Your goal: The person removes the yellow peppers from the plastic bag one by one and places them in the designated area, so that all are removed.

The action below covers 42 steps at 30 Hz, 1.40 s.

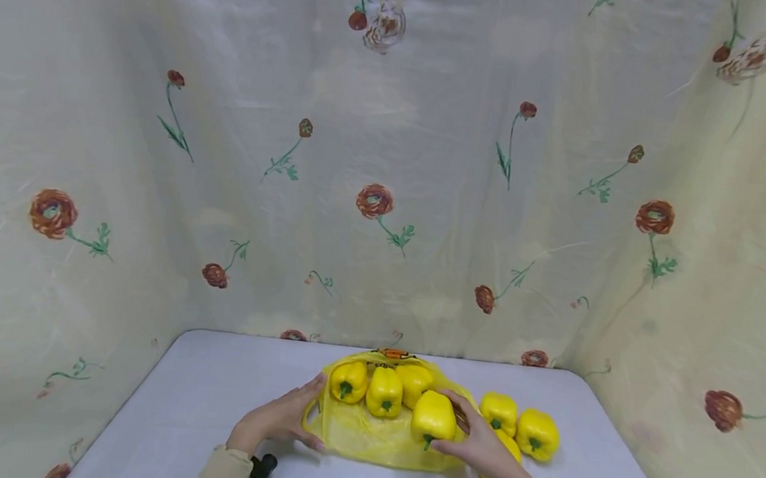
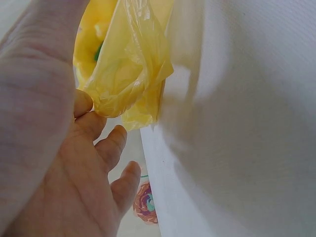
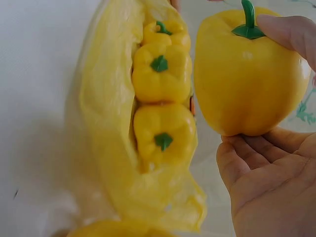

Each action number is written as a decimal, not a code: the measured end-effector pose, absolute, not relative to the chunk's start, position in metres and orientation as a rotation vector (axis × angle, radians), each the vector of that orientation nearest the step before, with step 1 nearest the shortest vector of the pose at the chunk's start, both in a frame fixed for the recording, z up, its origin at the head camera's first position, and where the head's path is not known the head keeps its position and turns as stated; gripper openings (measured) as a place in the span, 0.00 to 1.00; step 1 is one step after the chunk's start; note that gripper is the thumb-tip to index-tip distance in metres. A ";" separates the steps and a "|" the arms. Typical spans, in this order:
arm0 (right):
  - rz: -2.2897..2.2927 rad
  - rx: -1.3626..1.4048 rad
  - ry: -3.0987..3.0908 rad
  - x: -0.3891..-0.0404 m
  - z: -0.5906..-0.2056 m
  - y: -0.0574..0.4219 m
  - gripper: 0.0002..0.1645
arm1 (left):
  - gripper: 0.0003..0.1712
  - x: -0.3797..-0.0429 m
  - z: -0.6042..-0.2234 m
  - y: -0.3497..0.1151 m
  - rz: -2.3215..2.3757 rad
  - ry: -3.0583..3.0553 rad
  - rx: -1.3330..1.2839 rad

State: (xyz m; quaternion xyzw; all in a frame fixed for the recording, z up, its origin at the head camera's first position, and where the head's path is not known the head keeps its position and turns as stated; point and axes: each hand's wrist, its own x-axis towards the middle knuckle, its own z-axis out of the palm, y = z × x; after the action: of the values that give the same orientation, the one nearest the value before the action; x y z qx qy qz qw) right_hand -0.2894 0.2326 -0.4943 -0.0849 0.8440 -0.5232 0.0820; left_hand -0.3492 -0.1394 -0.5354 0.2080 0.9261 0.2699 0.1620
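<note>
A yellow plastic bag (image 1: 362,436) lies on the table with its mouth spread towards me. Inside it sit three yellow bell peppers (image 1: 384,391) with green stems, side by side. My right hand (image 1: 479,442) grips another bell pepper (image 3: 249,79) over the bag's right part, thumb beside the stem and fingertips at the base. At the bag's left edge is my left hand (image 1: 283,416), fingers spread apart. In the left wrist view its fingers (image 2: 112,145) are loosely extended, and the bag's crumpled edge (image 2: 121,91) touches the hand.
To the right of the bag, several more yellow bell peppers (image 1: 538,435) stand on the white table (image 1: 219,382), some partly hidden by my right arm. A small black object (image 1: 263,467) lies by my left wrist. Flower-patterned sheeting (image 1: 368,267) hangs around the table's back and sides.
</note>
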 end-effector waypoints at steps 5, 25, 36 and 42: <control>-1.510 -0.181 2.601 -0.283 -0.495 0.249 0.54 | 0.71 -0.350 -0.535 -0.140 0.777 2.639 0.612; -1.456 -0.041 2.671 -0.256 -0.496 0.314 0.51 | 0.72 -0.348 -0.532 -0.140 0.792 2.649 0.617; -1.414 0.002 2.742 -0.245 -0.492 0.350 0.53 | 0.72 -0.349 -0.536 -0.140 0.796 2.638 0.606; -1.447 0.070 2.674 -0.243 -0.497 0.364 0.54 | 0.72 -0.350 -0.538 -0.139 0.772 2.652 0.605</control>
State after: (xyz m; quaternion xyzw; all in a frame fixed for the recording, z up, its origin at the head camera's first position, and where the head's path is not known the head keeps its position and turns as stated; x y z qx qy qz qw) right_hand -0.2426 0.3642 -0.4968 0.0230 0.8782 -0.4751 0.0502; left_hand -0.3497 -0.1390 -0.5379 0.2114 0.9264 0.2695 0.1565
